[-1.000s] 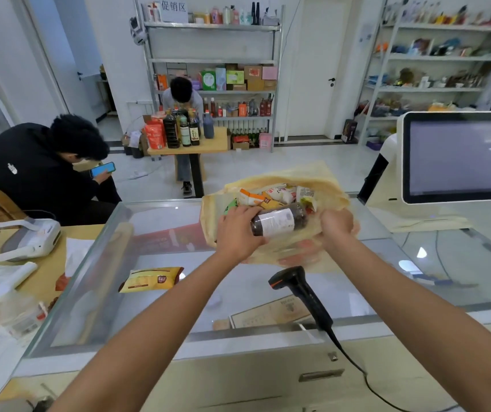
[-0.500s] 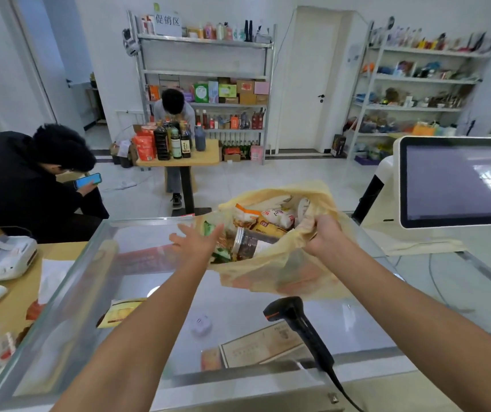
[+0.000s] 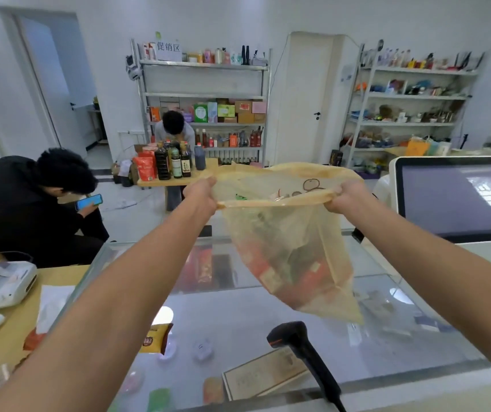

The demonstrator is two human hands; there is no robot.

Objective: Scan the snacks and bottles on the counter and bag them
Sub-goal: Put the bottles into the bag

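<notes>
1. Both hands are up in front of me, holding the translucent yellowish plastic bag [image 3: 294, 257] by its mouth. My left hand [image 3: 199, 193] is closed on the left end of the rim and my right hand [image 3: 346, 197] is clamped on the right end, so the opening is stretched flat between them.

2. The bag hangs clear of the glass counter top [image 3: 238, 322], its bottom corner dangling just above the black handheld barcode scanner [image 3: 303, 349]. Through the plastic I can make out red and green packets and something dark piled at the bottom, but I can't tell individual items apart.

3. The thing that matters: one yellow-and-brown snack packet [image 3: 156, 339] is sitting on the counter, low and to the left, partly hidden behind my left forearm. So I'd say the job isn't done; that one looks unbagged, and I can't tell whether it's been scanned.

4. The packet lies down and left of both grips, well apart from the bag and much nearer my left hand. Its long axis runs roughly left to right across the counter.

5. My guess for the next move: left hand lets go of the rim and drops to the packet while the right keeps the bag up. The risk is the mouth collapsing shut once only one hand has it, since that plastic looks pretty floppy.
</notes>
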